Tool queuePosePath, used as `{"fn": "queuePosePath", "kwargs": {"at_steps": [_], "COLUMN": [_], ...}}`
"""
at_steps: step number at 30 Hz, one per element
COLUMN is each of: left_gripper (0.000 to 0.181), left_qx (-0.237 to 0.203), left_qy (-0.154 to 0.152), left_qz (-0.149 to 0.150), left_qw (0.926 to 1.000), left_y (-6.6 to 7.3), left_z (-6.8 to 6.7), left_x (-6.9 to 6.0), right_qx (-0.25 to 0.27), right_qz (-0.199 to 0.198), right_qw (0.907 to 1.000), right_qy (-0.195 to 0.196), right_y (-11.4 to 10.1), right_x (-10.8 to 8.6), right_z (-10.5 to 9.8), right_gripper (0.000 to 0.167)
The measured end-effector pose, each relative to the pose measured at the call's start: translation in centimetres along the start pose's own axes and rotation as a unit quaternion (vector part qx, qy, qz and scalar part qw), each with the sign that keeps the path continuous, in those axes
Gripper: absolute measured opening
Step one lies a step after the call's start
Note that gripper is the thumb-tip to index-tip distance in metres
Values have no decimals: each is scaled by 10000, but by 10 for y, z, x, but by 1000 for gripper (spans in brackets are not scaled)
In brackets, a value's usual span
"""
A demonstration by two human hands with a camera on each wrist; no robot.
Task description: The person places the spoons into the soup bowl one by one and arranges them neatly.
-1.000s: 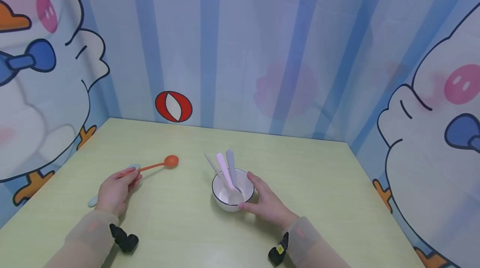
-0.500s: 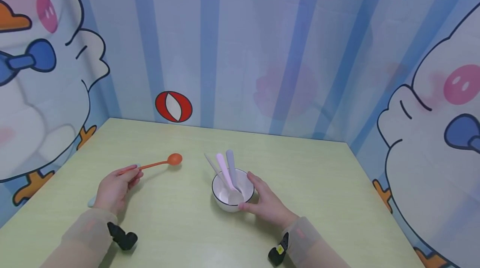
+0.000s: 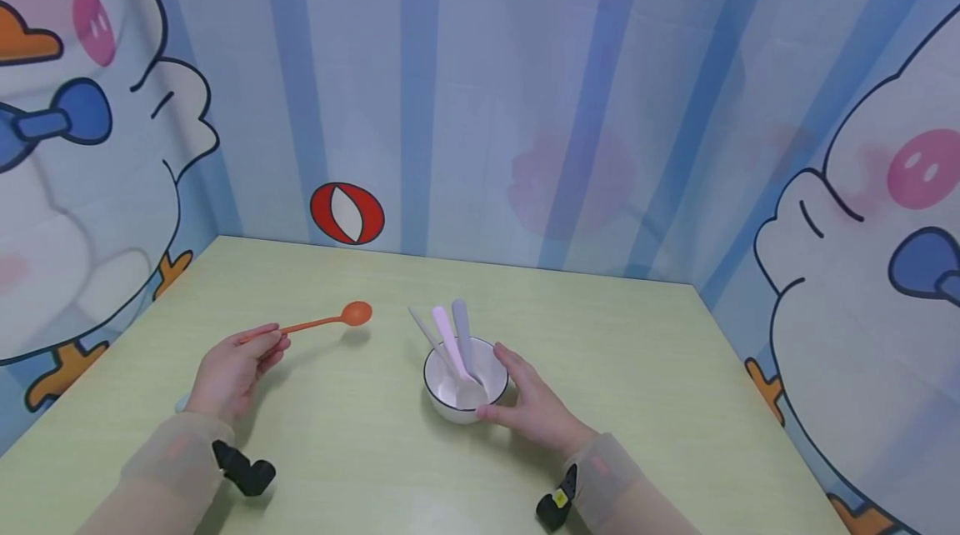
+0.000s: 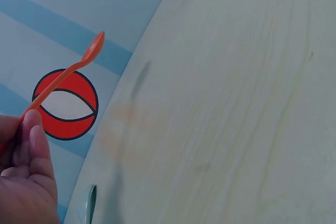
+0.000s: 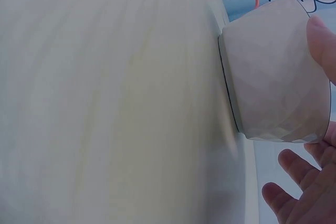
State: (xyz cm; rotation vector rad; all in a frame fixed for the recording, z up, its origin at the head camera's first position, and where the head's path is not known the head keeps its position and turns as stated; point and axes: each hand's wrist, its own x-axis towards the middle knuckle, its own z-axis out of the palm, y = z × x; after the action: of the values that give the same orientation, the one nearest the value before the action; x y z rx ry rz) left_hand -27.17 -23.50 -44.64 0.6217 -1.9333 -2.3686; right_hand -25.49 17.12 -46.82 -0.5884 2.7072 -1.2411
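My left hand (image 3: 234, 372) pinches an orange spoon (image 3: 356, 313) by its handle, with the spoon's bowl end pointing right and raised off the table. Under that hand lies a pale blue spoon, mostly hidden; one end (image 4: 90, 205) shows in the left wrist view. A white bowl (image 3: 456, 416) with a dark rim stands upright at the middle of the table. My right hand (image 3: 536, 406) holds the bowl's right side between thumb and fingers. Inside the bowl lean a pink spoon (image 3: 446, 333), a purple spoon (image 3: 461, 322) and one with a thin greyish handle (image 3: 422, 325).
The pale yellow-green table (image 3: 637, 368) ends at the back against a striped blue curtain (image 3: 480, 102) with printed ducks. More curtain closes in the left and right sides. Each wrist carries a small black camera.
My left hand has risen slightly, and the orange spoon has moved up and to the right, clear of the pale blue spoon. My right hand and the bowl have stayed still.
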Motion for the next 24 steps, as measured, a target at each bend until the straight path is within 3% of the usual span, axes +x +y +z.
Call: {"fn": "queuePosePath", "kwargs": {"at_steps": [7,24], "left_gripper": [60,65], "left_qx": [-65,336], "left_qy": [-281,-813], "left_qz": [117,148], "left_qw": [9995,9960], "left_y": [5,19], "left_z": [1,12], "left_x": [-3,-11], "right_qx": [-5,106], "right_qz": [-4,-71], "right_qw": [10000,9999], "right_qy": [8,-41], "right_y": [0,3], "right_x": [0,1], "right_z": [0,1], "right_gripper": [99,100]}}
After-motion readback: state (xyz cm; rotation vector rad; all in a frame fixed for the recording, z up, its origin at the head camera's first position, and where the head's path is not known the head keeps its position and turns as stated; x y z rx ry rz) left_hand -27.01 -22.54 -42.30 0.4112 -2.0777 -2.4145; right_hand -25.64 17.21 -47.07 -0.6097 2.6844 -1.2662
